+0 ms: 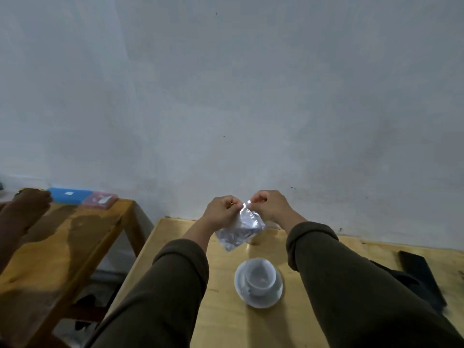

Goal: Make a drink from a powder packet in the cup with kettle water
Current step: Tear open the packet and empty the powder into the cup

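Above and beyond the cup (258, 277), left hand (221, 209) and right hand (270, 205) pinch the foil packet's (239, 228) top edge, positioned to tear.

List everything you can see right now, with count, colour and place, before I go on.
packet: one, silver foil, held in the air above the table, beyond the cup
cup: one, white, on the saucer, looks empty
saucer: one, white, on the near table
near table: one, light wood, against the wall
side table: one, darker wood, to the left
blue box: one, far edge of the side table
pink box: one, beside the blue box
dark object: black, right edge of the near table, unclear what
other person's hand: one, over the side table
left hand: pinching the packet's top
right hand: pinching the packet's top
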The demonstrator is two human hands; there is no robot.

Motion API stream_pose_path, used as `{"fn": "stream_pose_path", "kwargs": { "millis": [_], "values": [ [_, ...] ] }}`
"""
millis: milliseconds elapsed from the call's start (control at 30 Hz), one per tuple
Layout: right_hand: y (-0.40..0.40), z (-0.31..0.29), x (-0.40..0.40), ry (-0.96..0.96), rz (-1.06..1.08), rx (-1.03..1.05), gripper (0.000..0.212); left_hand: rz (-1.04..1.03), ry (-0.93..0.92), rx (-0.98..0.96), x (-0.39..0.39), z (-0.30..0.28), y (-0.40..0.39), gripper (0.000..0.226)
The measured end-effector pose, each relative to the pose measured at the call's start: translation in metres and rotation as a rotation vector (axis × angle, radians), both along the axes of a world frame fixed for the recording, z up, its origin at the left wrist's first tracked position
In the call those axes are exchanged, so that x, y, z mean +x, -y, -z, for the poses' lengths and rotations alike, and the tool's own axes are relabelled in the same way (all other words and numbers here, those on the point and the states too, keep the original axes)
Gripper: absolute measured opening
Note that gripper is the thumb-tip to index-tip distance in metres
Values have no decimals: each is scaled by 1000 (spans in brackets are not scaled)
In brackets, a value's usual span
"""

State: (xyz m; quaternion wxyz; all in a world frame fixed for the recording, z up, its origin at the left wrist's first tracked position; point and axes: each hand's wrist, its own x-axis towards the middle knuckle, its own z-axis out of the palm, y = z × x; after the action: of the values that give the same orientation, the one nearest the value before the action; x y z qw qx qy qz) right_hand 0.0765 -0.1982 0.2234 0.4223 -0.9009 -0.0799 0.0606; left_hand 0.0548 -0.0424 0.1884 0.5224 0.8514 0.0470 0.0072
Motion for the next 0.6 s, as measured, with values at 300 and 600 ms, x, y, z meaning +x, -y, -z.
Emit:
{"fn": "stream_pose_path", "kwargs": {
  "millis": [300,600],
  "values": [
    [13,9,-2,-38,6,155,14,-23,-11,10,-3,2,24,20],
    [18,13,-1,-25,34,202,8,-11,7,55,-5,1,37,24]
  ]
}}
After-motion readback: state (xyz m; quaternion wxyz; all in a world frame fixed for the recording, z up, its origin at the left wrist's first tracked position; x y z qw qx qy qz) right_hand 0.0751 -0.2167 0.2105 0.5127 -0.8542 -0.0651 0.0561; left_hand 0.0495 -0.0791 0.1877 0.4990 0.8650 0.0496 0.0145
